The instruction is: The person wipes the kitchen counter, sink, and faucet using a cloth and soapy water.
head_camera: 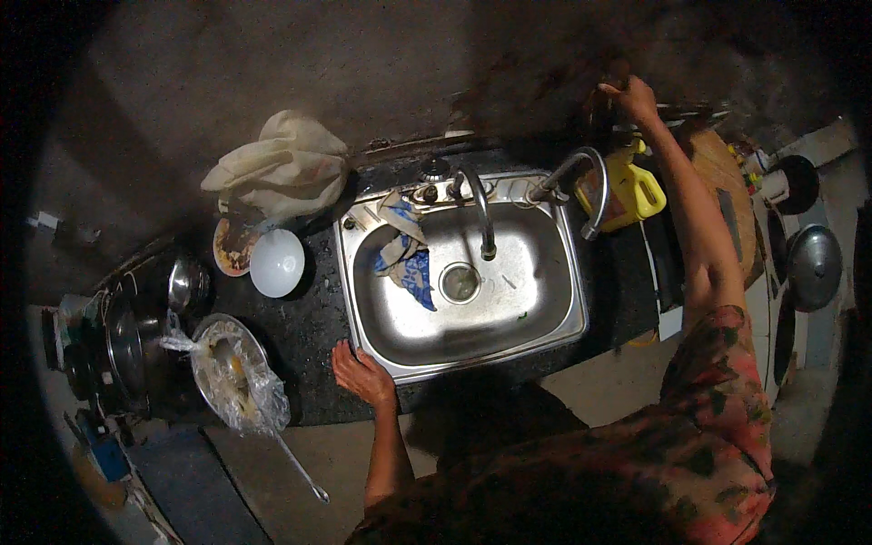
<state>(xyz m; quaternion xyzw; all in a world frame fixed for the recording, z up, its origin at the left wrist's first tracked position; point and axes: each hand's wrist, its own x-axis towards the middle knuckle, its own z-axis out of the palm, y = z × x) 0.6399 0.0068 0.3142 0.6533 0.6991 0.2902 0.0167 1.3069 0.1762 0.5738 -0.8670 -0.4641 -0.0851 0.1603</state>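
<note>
My left hand point(364, 375) rests at the front left corner of the stainless steel sink point(524, 317), fingers extended on the dark counter and holding nothing. Far to the right, my right hand point(637, 100) reaches up near the back wall, past a yellow plastic jug point(627, 194). The area at its fingertips is too dark to show whether something is held. Inside the sink, a blue-and-beige patterned cloth point(412, 272) hangs from the back left rim beside the drain point(460, 283). A curved metal faucet point(485, 211) arches over the basin.
A second gooseneck spout point(596, 163) bends toward the right. Left of the sink are a white bowl point(277, 263), a plate with food residue point(233, 246) and a pale cloth bag point(286, 167). A plastic-covered metal bowl point(231, 368), its handle-like rod overhanging the counter, and pots point(126, 340) stand farther left.
</note>
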